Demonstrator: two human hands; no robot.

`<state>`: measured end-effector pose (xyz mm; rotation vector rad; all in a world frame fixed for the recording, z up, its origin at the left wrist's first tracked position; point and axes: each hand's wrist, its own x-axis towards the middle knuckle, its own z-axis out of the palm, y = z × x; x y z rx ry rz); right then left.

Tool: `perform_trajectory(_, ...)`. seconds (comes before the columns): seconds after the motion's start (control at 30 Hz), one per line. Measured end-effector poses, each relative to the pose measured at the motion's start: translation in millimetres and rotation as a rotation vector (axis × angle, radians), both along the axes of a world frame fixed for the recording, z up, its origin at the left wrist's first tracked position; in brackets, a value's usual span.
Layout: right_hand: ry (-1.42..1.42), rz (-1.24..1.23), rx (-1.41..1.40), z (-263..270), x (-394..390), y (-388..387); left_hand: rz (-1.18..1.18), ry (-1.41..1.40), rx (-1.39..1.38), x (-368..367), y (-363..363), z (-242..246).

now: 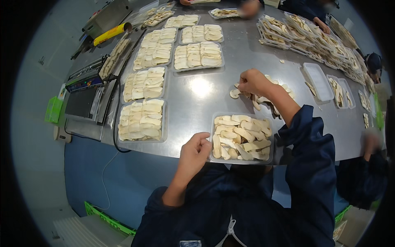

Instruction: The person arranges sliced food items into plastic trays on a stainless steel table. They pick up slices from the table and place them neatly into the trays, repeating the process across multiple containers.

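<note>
A clear plastic tray (212, 154) filled with sliced mushrooms (243, 136) sits at the table's near edge before me. My left hand (196, 151) is at the tray's left rim, its fingers curled; whether it grips the rim cannot be told. Beyond the tray, my right hand (253, 81) has its fingertips down on mushroom slices at the left of a loose pile (279, 86) on the metal table. The fingers look pinched on a slice, and my forearm hides part of the pile.
Trays of neatly layered slices (142, 120) stand on the left, near a wrapping machine (85, 83) with a black cable (116, 123). Stacked filled trays (314, 40) lie back right, an empty white tray (319, 81) nearer. Co-workers' hands (322, 25) are at the far and right edges.
</note>
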<state>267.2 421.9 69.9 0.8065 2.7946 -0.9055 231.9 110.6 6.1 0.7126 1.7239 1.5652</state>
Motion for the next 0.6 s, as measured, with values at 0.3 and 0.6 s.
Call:
perform_trajectory(0.3,0.035,0.021,0.260,-10.2,-0.9,0.4,0.025,0.024,-0.024,5.6,-2.6,-0.2)
perform_trajectory(0.6,0.010,-0.131,0.192,0.6,16.8,14.1,-0.006,0.944,-0.046,26.9,24.7,32.3)
